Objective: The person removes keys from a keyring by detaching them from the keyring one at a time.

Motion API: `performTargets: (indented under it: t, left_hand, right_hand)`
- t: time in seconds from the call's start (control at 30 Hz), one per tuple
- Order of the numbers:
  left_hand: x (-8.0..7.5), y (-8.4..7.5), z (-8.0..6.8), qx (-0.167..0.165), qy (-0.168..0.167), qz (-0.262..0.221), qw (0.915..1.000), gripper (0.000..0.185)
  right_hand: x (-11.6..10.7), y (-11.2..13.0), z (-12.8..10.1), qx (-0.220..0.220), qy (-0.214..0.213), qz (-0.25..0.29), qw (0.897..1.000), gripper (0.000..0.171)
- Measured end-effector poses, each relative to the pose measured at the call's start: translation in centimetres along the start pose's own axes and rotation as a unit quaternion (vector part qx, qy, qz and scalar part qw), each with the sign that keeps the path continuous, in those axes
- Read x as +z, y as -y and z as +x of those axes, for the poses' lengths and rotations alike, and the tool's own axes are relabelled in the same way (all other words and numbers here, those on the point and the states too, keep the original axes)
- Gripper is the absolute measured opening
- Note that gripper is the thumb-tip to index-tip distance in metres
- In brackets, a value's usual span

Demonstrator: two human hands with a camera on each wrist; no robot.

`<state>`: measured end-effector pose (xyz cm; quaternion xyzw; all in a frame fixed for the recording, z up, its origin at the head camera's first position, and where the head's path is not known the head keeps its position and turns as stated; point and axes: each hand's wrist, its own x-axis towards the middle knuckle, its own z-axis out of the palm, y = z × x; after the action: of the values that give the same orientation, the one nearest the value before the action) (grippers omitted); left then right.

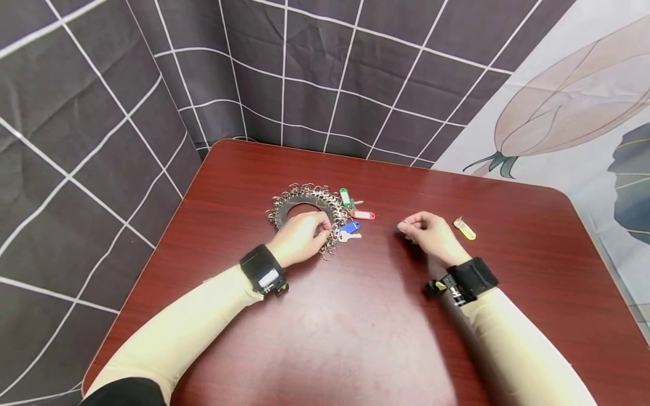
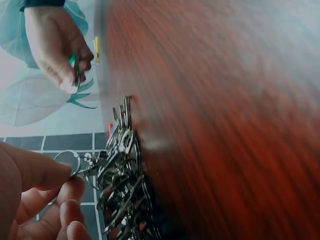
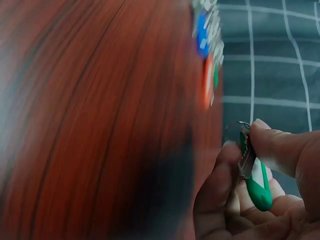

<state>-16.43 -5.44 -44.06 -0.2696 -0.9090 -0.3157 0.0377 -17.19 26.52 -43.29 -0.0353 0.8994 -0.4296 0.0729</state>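
My left hand (image 1: pixel 301 238) is over the near side of a dark flat hoop (image 1: pixel 282 210) hung with many small metal rings and clasps. Its thumb and finger pinch one split ring (image 2: pixel 78 159) at the hoop's edge, in the left wrist view. To the right, my right hand (image 1: pixel 430 237) is raised over the table, holding a key (image 3: pixel 247 162) with a green key tag (image 3: pixel 260 196) between thumb and fingers. The tag hangs toward the palm, partly hidden by the fingers.
Beside the hoop's right edge lie a green tag (image 1: pixel 345 197), a red tag (image 1: pixel 363 215) and a blue tag (image 1: pixel 350 227) with keys. A yellow-tagged key (image 1: pixel 464 229) lies right of my right hand. The reddish-brown table (image 1: pixel 325 338) meets dark gridded cloth (image 1: pixel 315 73) behind.
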Motion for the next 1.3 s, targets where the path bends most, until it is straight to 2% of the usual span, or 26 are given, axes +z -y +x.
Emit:
performTargets:
  t: [0.1, 0.23, 0.57, 0.73, 0.83, 1.03, 1.3]
  left_hand:
    - [-0.2, 0.2, -0.1, -0.001, 0.004, 0.008, 1.0000, 0.006]
    - [-0.4, 0.4, -0.4, -0.007, 0.010, 0.013, 0.9998, 0.004]
    - [-0.5, 1.0, -0.8, -0.017, 0.024, 0.023, 0.9993, 0.005]
    - [-0.8, 0.8, -1.0, -0.026, 0.032, 0.028, 0.9988, 0.005]
    - [-0.9, 0.7, -1.0, -0.028, 0.035, 0.032, 0.9985, 0.005]
    - [-1.1, 0.7, -1.1, -0.028, 0.035, 0.037, 0.9983, 0.005]
    - [-1.2, 0.5, -1.2, -0.021, 0.030, 0.042, 0.9984, 0.004]
  right_hand:
    - [-2.0, -1.4, -0.8, -0.015, -0.015, -0.068, 0.997, 0.024]
    - [-4.3, -2.9, -1.6, -0.017, -0.021, -0.120, 0.992, 0.024]
    - [-7.9, -5.3, -3.3, -0.011, 0.002, -0.154, 0.988, 0.024]
    - [-8.5, -6.0, -3.6, 0.008, 0.007, -0.177, 0.984, 0.027]
    - [-8.5, -6.3, -3.7, 0.013, -0.005, -0.181, 0.983, 0.028]
    - [-8.3, -6.5, -3.8, 0.013, -0.026, -0.181, 0.983, 0.026]
    - [-8.1, -6.8, -3.8, 0.023, -0.027, -0.194, 0.980, 0.022]
